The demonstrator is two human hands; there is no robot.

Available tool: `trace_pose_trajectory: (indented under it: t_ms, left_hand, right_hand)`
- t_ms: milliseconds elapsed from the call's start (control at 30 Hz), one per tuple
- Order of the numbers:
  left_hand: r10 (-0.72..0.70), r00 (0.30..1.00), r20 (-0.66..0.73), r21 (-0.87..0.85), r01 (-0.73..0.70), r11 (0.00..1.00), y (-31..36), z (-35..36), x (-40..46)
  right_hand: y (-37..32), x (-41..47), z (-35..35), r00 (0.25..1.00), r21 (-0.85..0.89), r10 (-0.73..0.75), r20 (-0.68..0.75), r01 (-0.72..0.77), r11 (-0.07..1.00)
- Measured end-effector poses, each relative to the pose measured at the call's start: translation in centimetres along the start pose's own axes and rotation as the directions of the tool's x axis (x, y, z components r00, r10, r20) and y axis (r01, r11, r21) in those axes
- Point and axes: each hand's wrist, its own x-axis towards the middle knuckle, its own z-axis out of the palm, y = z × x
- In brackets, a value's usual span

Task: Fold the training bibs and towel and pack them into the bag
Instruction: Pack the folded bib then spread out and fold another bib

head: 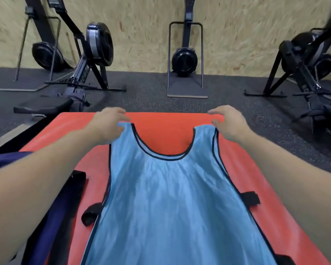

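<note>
— Bib position?
— Light blue mesh training bib (pixel 172 197) with black trim lay spread flat, neck opening pointing away, on the red padded mat (pixel 246 169).
— And each grip?
— Left hand (pixel 105 125) pinched the left shoulder strap between thumb and fingers. Right hand (pixel 229 123) hovered at the right strap, fingers loosely curved; whether that grip grasped the cloth, I could not tell.
— Anything nearby?
— Navy bag (pixel 52 217) sat at the mat's left edge, under the left forearm. Black rowing machines (pixel 88 60) stood beyond on the dark floor (pixel 151 100).
</note>
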Motion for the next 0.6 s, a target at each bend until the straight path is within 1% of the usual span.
trace_pose_trajectory:
  t_ms: [67, 100, 167, 200, 233, 300, 400, 533, 600]
  left_hand:
    - [-0.001, 0.997, 0.078, -0.035, 0.004, 0.999, 0.5, 3.8, -2.8]
    - [-0.018, 0.991, 0.132, -0.072, 0.028, 0.997, 0.8, 5.8, -4.5]
    - [-0.027, 0.975, 0.219, -0.104, 0.051, 0.993, 0.2, 9.6, -6.8]
    - [-0.033, 0.972, 0.232, -0.097, 0.056, 0.994, -0.4, 11.2, -7.1]
    - [-0.04, 0.975, 0.219, -0.088, 0.061, 0.994, -1.1, 12.3, -6.9]
    - [-0.057, 0.982, 0.18, -0.075, 0.071, 0.995, -2.1, 13.4, -5.5]
    - [-0.09, 0.977, 0.191, -0.076, 0.106, 0.991, -2.5, 13.7, -3.0]
    - [-0.091, 0.981, 0.17, -0.06, 0.102, 0.993, -3.0, 14.3, 0.3]
    - [-0.092, 0.984, 0.154, -0.026, 0.097, 0.995, -2.7, 14.1, 0.8]
  right_hand:
    - [1.1, -3.4, 2.6, 0.999, -0.006, -0.002, 0.049, 0.002, 1.0]
    - [1.8, -5.4, 4.2, 0.994, -0.023, 0.001, 0.111, 0.002, 1.0]
    - [3.5, -8.6, 7.2, 0.967, -0.12, 0.017, 0.253, 0.014, 0.993]
    - [4.6, -9.3, 8.6, 0.958, -0.174, 0.032, 0.286, 0.019, 0.985]
    - [5.5, -9.5, 9.6, 0.956, -0.218, 0.056, 0.288, 0.008, 0.976]
    - [6.7, -8.3, 10.7, 0.963, -0.252, 0.084, 0.254, -0.018, 0.968]
    - [7.6, -4.9, 11.8, 0.967, -0.258, 0.087, 0.238, -0.023, 0.966]
    - [8.0, -1.7, 12.6, 0.973, -0.266, 0.06, 0.222, 0.001, 0.964]
    - [7.6, -1.2, 12.3, 0.973, -0.324, 0.084, 0.214, -0.01, 0.946]
